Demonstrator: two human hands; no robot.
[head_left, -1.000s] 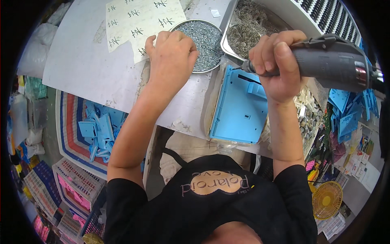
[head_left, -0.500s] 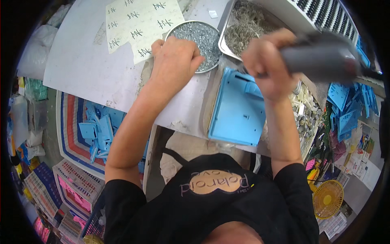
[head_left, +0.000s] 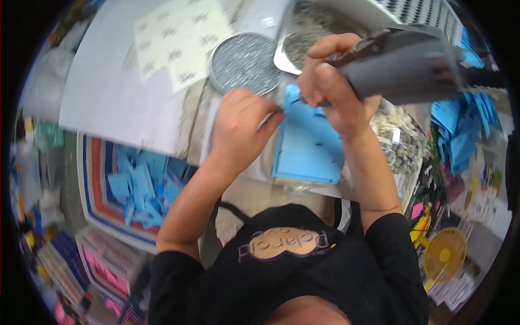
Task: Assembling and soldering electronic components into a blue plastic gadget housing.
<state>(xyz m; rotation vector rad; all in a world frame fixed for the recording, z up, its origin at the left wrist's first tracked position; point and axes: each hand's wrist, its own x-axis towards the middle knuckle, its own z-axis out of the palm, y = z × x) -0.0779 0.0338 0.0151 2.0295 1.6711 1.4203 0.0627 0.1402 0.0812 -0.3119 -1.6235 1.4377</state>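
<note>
My right hand [head_left: 341, 89] is wrapped around a dark grey electric screwdriver [head_left: 403, 67], held above the far end of a flat blue plastic panel [head_left: 309, 149]. The tool's tip is hidden by my fingers and the panel's upper edge. Beside the panel's left edge, my left hand [head_left: 241, 127] has thumb and fingers pinched together; whatever is between them is too small to make out. Just beyond that hand stands a round metal dish [head_left: 211, 62] full of small silvery screws.
Behind the panel is a metal tray [head_left: 280, 60] of fine metal pieces. Small pale parts [head_left: 403, 138] lie to the right. A marked paper sheet [head_left: 179, 43] lies on the white table [head_left: 103, 92]. At lower left, a striped bin [head_left: 95, 184] holds blue pieces; a yellow fan [head_left: 444, 254] stands lower right.
My left hand has come back from the screw dish toward the panel, its fingers now pinched. The screwdriver in my right hand has shifted slightly left over the panel.
</note>
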